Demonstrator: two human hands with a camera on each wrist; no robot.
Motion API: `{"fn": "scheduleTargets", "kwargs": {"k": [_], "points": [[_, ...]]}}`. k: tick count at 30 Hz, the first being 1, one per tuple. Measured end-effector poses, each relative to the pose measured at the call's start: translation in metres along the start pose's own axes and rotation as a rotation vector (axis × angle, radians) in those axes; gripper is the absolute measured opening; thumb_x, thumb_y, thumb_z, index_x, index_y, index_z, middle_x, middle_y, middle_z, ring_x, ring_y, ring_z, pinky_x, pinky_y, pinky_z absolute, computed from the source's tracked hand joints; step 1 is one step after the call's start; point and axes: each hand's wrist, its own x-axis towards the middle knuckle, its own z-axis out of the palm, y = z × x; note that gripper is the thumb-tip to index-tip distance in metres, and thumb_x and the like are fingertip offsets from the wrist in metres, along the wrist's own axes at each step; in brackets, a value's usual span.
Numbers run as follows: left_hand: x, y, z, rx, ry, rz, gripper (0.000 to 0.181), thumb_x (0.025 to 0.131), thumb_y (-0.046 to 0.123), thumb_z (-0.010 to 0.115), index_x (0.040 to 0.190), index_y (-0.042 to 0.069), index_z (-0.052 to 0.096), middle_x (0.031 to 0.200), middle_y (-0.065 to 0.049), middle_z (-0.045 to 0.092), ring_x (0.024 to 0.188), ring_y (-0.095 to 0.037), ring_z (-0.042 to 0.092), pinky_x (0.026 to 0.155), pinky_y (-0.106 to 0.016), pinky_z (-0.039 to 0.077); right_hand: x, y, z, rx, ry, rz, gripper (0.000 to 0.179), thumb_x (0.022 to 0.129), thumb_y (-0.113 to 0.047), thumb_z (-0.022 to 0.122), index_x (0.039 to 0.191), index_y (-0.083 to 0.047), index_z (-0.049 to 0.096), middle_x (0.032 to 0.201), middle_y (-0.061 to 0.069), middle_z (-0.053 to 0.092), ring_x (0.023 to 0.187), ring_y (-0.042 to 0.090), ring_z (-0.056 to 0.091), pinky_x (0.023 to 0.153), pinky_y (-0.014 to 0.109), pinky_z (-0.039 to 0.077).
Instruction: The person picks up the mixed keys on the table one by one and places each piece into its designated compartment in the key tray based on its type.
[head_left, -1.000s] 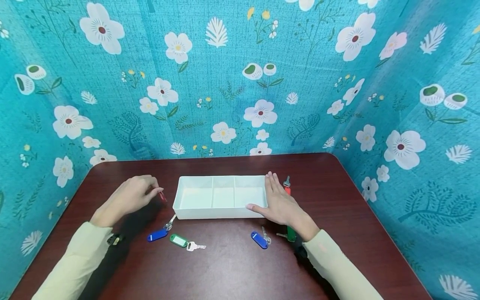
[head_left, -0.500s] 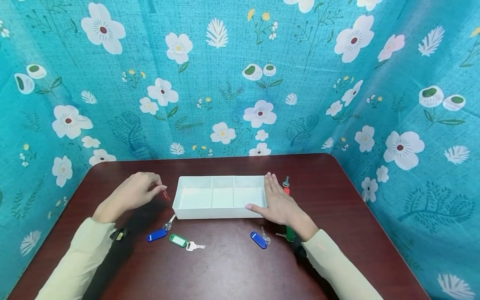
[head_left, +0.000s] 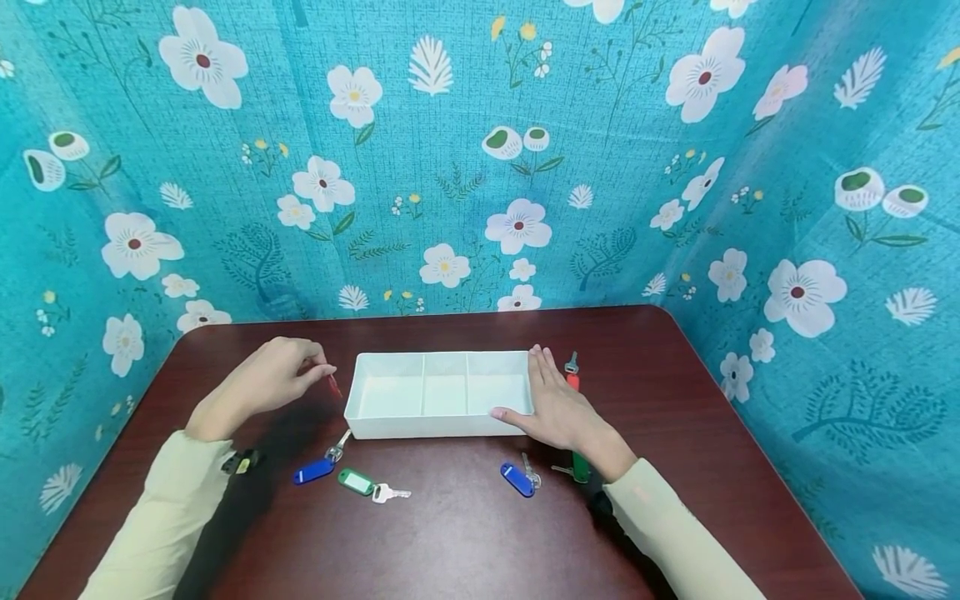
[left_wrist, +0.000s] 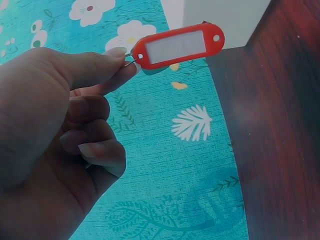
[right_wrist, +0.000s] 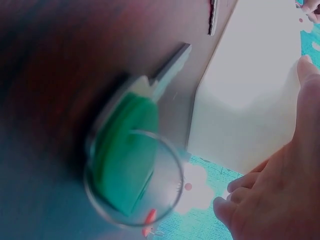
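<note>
My left hand pinches the metal ring of a red key tag between thumb and forefinger, in the air just left of the white tray. The tag has a white label and points away from the fingertips; the other fingers are curled, and any key on the ring is hidden. My right hand lies with straight fingers against the tray's right end, its thumb over the front rim. Three compartments show in the tray, all bare. Close to the right wrist lies a green key tag with its ring and key.
Left of centre, in front of the tray, lie a blue key tag and a green key tag, each with a key. Another blue tag lies front right. A red tag is beyond the right hand. Floral cloth hangs behind the table.
My left hand has drifted slightly up and to the right with the red key tag, closer to the tray's left end. The right hand and the tray have stayed put.
</note>
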Motion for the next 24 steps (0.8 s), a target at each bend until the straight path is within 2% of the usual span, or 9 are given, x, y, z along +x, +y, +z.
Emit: {"fn": "scheduleTargets", "kwargs": {"k": [6, 12, 18, 24], "points": [[0.003, 0.004, -0.004, -0.014, -0.011, -0.010, 0.011, 0.094, 0.018, 0.079, 0.086, 0.013, 0.075, 0.071, 0.005, 0.068, 0.062, -0.009, 0.047, 0.061, -0.027, 0.042, -0.001, 0.000, -0.002, 0.026, -0.012, 0.011, 0.129, 0.086, -0.093, 0.043, 0.168, 0.000, 0.006, 0.178, 0.018, 0.004, 0.167, 0.037, 0.001, 0.128, 0.057, 0.031], [0.008, 0.007, -0.007, -0.029, -0.026, -0.023, 0.010, 0.095, 0.017, 0.078, 0.086, 0.012, 0.076, 0.071, 0.004, 0.069, 0.062, -0.010, 0.048, 0.059, -0.027, 0.042, 0.000, -0.001, 0.000, 0.029, -0.021, 0.013, 0.130, 0.085, -0.094, 0.041, 0.168, -0.003, 0.002, 0.179, 0.017, 0.002, 0.167, 0.035, -0.003, 0.122, 0.056, 0.041], [0.019, 0.014, -0.010, -0.050, -0.048, -0.031, 0.012, 0.096, 0.017, 0.076, 0.088, 0.010, 0.077, 0.069, 0.004, 0.068, 0.063, -0.010, 0.051, 0.061, -0.029, 0.044, 0.000, 0.000, -0.002, 0.025, -0.007, 0.009, 0.130, 0.085, -0.094, 0.042, 0.168, -0.001, 0.004, 0.179, 0.017, 0.002, 0.167, 0.037, 0.000, 0.129, 0.057, 0.030], [0.031, 0.022, -0.013, -0.098, -0.113, -0.030, 0.012, 0.098, 0.016, 0.074, 0.092, 0.008, 0.079, 0.060, 0.003, 0.057, 0.054, -0.012, 0.043, 0.055, -0.027, 0.036, 0.000, 0.000, -0.002, 0.021, -0.023, 0.009, 0.130, 0.085, -0.095, 0.041, 0.168, -0.001, 0.002, 0.179, 0.016, -0.002, 0.167, 0.036, -0.002, 0.132, 0.056, 0.025]]}}
